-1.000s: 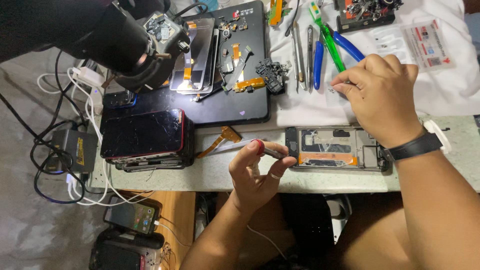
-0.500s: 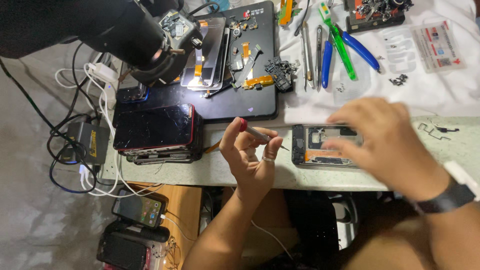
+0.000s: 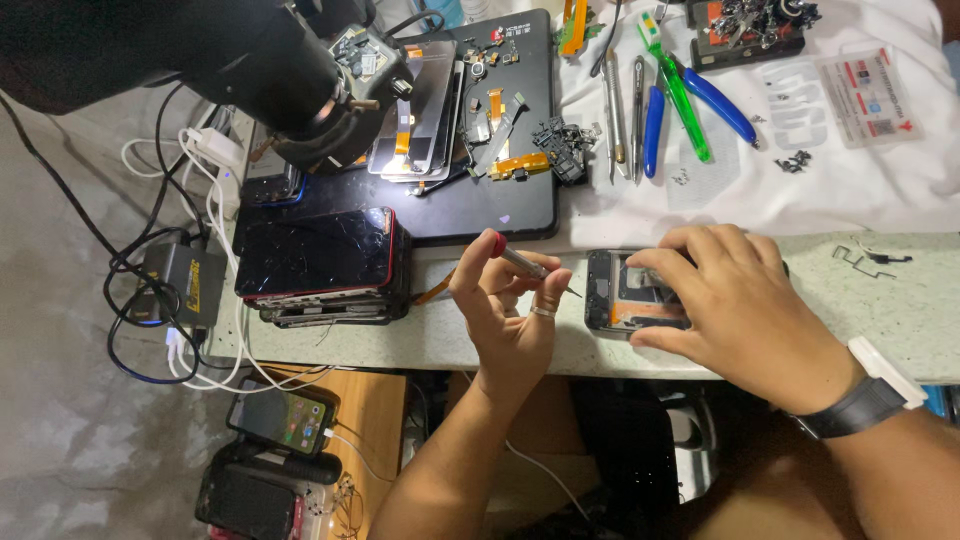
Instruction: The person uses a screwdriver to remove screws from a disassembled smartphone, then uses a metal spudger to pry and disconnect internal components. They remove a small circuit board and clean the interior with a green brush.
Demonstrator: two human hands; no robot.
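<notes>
My left hand (image 3: 505, 315) grips a screwdriver (image 3: 525, 264), tip beside the opened phone (image 3: 625, 293) | my right hand (image 3: 735, 305) presses on the phone, fingers clamping its edges | phone stack (image 3: 320, 265) left of them

Left hand (image 3: 510, 310): raised from below on a bare forearm, palm turned toward the wearer, fingers curled inward with thumb and fingertips pinched together in a fine grip; a ring sits on one finger. Right hand (image 3: 735, 305): palm down, fingers spread and bent, fingertips pressing downward, thumb set along the near side. Right wrist: banded by a dark strap, forearm entering from the lower right. The two hands lie close together, not touching.
</notes>
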